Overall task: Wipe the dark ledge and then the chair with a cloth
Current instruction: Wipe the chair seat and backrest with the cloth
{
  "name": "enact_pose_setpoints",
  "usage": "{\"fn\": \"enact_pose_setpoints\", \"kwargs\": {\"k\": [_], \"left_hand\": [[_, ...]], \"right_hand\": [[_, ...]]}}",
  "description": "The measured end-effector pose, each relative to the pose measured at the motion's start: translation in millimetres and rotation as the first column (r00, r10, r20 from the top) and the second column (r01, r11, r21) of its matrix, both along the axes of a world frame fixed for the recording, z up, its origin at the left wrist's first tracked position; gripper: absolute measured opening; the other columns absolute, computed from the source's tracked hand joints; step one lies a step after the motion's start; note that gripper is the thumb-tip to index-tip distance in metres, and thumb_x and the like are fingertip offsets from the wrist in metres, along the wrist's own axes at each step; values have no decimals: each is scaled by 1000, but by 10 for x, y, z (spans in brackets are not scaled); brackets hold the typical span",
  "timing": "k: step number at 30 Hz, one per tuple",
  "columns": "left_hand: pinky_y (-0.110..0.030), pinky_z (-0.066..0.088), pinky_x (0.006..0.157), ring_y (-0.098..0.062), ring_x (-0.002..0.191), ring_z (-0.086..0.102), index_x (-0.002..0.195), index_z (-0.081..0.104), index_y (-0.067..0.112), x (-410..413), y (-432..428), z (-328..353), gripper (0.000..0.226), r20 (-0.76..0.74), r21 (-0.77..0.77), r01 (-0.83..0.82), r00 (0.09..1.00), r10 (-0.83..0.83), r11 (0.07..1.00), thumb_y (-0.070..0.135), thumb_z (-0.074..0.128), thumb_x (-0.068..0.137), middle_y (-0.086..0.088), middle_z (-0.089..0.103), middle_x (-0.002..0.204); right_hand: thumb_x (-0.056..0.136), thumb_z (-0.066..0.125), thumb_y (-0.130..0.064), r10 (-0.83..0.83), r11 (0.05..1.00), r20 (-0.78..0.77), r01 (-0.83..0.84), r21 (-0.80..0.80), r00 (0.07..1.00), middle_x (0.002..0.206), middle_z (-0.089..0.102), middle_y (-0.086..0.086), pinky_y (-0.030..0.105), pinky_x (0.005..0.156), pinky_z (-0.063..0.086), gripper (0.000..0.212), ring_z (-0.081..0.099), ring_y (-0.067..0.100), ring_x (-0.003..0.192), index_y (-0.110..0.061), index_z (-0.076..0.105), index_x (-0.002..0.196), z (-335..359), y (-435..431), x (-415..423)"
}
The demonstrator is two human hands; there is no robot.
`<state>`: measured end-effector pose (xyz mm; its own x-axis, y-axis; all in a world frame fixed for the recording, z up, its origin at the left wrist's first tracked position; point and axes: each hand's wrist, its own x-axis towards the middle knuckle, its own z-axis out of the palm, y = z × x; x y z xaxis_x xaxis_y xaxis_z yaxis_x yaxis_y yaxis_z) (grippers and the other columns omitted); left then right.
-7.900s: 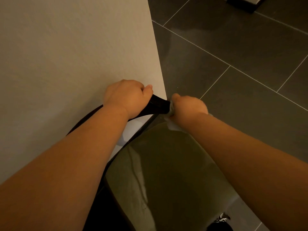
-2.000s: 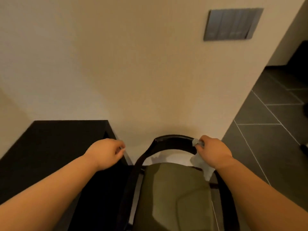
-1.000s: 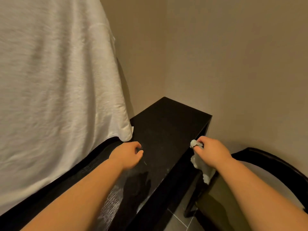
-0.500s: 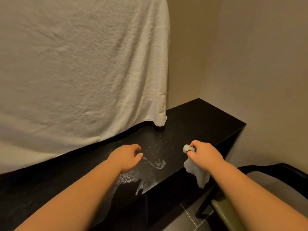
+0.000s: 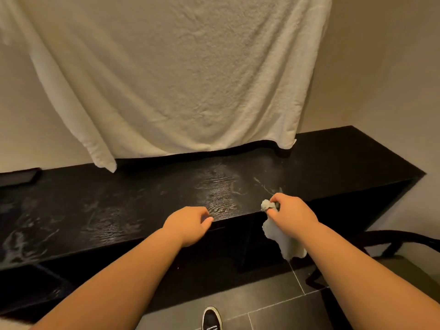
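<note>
Gripping the cloth (image 5: 283, 241), the right hand (image 5: 291, 214) is at the dark ledge's (image 5: 142, 206) front edge, right of centre; its smeared top stretches leftward across mid-frame.

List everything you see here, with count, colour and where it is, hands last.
dark wooden ledge: one, black, streaked, across the middle
white terry towel: one, white, hanging above the ledge
pale crumpled cloth: one, pale grey, in the right hand
dark curved chair frame: one, black, lower right
black shoe: one, black, on grey floor tiles
left hand: one, empty, at the ledge's front edge
right hand: one, gripping the cloth
</note>
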<state>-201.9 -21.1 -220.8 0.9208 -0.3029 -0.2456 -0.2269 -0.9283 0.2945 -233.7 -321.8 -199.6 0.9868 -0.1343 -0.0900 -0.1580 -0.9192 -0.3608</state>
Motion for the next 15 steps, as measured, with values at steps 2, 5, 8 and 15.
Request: {"fn": "enact_pose_setpoints", "kwargs": {"k": [2,5,8,15], "left_hand": [[-41,57,92,-14,105,66,129,63,35,-184,324,39,40,2,3,-54,999,54,999,59,43,104,10,70,118],[-40,57,93,-13,104,66,129,63,36,-421,841,99,40,-5,1,-137,991,137,991,59,44,104,11,70,117],[-39,58,92,-9,100,65,128,63,37,-595,1373,112,39,-18,-13,-226,974,226,974,60,45,103,13,70,113],[-39,57,90,-11,98,65,124,64,36,-1028,2701,165,39,7,-63,-371,928,372,926,61,41,104,14,70,109]], "right_hand": [[96,53,-57,51,999,2,-51,7,999,83,65,-10,41,69,59,23,62,12,75,-36,59,104,-4,326,-53],[96,54,-55,116,993,31,-116,20,993,84,65,-9,41,69,58,22,61,12,76,-35,59,104,46,854,-133],[95,56,-52,169,985,60,-170,22,984,85,65,-10,39,69,57,20,61,12,76,-35,60,104,137,1356,-186],[95,55,-50,296,955,43,-296,5,954,86,65,-10,39,69,57,18,61,12,77,-36,61,104,276,2719,-196]]}}
